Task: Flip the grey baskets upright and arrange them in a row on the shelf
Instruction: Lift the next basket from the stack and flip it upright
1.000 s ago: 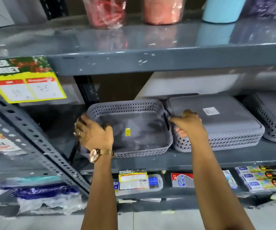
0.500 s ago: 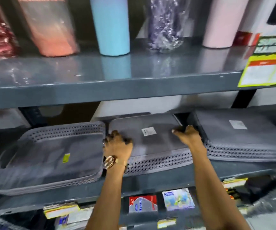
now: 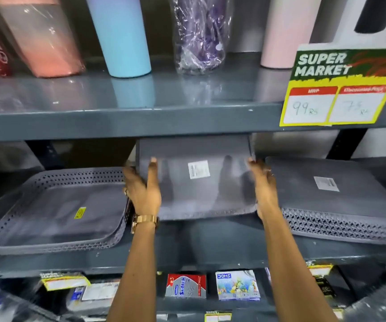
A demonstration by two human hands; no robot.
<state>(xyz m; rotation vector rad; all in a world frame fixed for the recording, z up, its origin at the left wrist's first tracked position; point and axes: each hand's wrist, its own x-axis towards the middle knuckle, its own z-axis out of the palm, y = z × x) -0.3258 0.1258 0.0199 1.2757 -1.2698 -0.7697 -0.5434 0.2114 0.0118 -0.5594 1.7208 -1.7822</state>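
Three grey perforated baskets are on the middle shelf (image 3: pixel 199 247). The left basket (image 3: pixel 55 205) sits upright with a yellow sticker inside. The middle basket (image 3: pixel 196 182) is lifted and tipped, its flat underside with a white label facing me. My left hand (image 3: pixel 144 189) grips its left edge and my right hand (image 3: pixel 262 184) grips its right edge. The right basket (image 3: pixel 333 201) lies upside down with a white label on its base.
The upper shelf (image 3: pixel 140 119) hangs just above the raised basket and carries several tumblers, among them a blue tumbler (image 3: pixel 122 36). A yellow price sign (image 3: pixel 336 89) hangs on its front edge at the right. Packets such as a red pack (image 3: pixel 185 285) fill the lower shelf.
My hands left the upright left basket, took hold of the upside-down middle basket and lifted its front up off the shelf. The view has shifted right.
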